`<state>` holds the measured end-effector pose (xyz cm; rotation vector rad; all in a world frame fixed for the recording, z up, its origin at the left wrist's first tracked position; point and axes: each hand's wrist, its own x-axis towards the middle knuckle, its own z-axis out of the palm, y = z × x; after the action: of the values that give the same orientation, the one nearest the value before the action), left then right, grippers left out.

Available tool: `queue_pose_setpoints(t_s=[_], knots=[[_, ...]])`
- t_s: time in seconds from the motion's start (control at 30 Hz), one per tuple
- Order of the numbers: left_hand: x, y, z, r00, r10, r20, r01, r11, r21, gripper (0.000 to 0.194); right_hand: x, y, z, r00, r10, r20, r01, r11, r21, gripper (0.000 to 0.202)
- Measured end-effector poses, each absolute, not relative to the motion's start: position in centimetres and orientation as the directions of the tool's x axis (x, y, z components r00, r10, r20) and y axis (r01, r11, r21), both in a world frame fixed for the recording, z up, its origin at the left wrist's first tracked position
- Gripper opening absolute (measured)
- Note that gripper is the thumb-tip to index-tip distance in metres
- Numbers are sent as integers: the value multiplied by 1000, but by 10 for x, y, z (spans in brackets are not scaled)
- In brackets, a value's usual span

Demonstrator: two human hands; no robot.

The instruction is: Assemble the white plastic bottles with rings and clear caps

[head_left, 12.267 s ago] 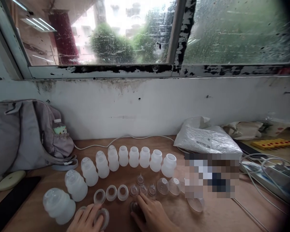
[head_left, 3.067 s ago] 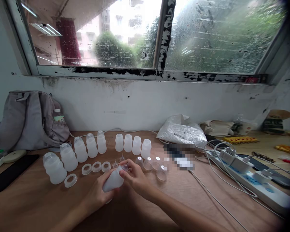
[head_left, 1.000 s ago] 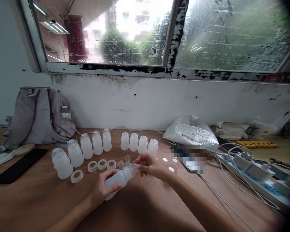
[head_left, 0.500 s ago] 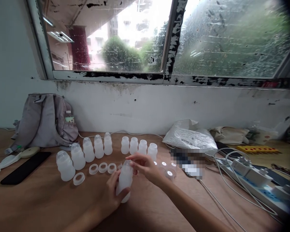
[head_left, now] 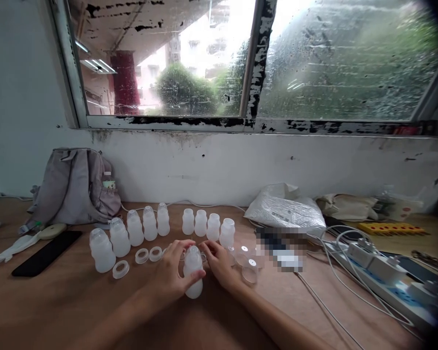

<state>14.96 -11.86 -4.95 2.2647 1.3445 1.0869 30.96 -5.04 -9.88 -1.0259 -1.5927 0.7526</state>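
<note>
A frosted white bottle with a clear cap (head_left: pixel 193 272) stands near the front middle of the wooden table. My left hand (head_left: pixel 175 272) is wrapped round its left side, the thumb across its front. Just right of it, my right hand (head_left: pixel 217 260) has its fingers bent together beside the bottle's top; what they hold, if anything, is hidden. Several capped bottles (head_left: pixel 134 228) stand in a row at the back left. Open-necked bottles (head_left: pixel 213 227) are lined up behind my hands. White rings (head_left: pixel 121 269) lie to the left, and clear caps (head_left: pixel 249 275) to the right.
At the back left are a grey backpack (head_left: pixel 76 189) and a black flat object (head_left: pixel 47 253). A silvery bag (head_left: pixel 286 209) sits at the back right. White cables and a power strip (head_left: pixel 390 287) run along the right side, near a yellow object (head_left: pixel 392 228).
The held bottle has gone from tilted to upright and slightly right. My left hand has moved up along it; my right hand has come off its top to its right side. The view has shifted slightly.
</note>
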Motion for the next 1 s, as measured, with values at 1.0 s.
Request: queue_pose_setpoints(t_s=[1.0], knots=[[118, 47, -13, 112, 942, 315, 981, -154, 114, 42, 310, -52, -121, 8, 851, 524, 482, 456, -748, 26]])
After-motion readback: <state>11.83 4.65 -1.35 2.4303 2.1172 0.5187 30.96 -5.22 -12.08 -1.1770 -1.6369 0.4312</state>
